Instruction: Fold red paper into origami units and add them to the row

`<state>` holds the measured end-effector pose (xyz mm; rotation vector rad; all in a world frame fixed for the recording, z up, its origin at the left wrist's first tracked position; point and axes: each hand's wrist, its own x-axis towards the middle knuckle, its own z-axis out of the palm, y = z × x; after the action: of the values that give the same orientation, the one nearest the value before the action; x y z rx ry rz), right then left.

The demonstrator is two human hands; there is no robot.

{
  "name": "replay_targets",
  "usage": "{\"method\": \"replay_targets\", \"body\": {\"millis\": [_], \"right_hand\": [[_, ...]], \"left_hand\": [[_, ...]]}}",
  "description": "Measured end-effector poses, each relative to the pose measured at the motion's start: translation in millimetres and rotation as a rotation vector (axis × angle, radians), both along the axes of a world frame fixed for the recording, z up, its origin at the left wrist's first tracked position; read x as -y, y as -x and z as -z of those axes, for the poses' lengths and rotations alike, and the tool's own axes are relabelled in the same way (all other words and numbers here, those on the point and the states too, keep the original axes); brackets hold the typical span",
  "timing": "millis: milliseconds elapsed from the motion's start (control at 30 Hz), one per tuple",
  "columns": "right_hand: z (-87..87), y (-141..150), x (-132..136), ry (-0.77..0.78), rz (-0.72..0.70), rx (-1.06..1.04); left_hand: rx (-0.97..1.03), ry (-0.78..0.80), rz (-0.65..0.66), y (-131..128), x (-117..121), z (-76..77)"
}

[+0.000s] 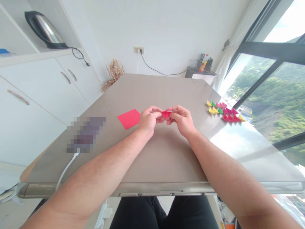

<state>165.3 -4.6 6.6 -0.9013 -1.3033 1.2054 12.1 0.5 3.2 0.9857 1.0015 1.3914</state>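
Observation:
A small folded piece of red paper (166,114) is held up over the middle of the table, between both hands. My left hand (149,119) pinches its left end with thumb and fingers. The right end is pinched in my right hand (181,118). Fingertips cover both ends, so only the creased middle shows. Flat on the table just left of my left hand lies a red paper sheet (128,119), its right edge partly hidden by that hand.
Several folded paper boats (231,118) in red, pink, yellow and green stand in rows at the table's right edge, by the window. At the left, a blurred-out device (87,133) lies on the table (162,89) with a white cable (66,167) running over the front edge.

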Motion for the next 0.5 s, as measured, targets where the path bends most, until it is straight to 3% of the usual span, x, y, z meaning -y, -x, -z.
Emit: {"method": "replay_targets", "body": {"millis": [500], "right_hand": [[-4.2, 0.6, 1.0, -0.001, 0.030, -0.006]], "left_hand": [[-0.051, -0.095, -0.017, -2.0, 2.4, -0.6]]}}
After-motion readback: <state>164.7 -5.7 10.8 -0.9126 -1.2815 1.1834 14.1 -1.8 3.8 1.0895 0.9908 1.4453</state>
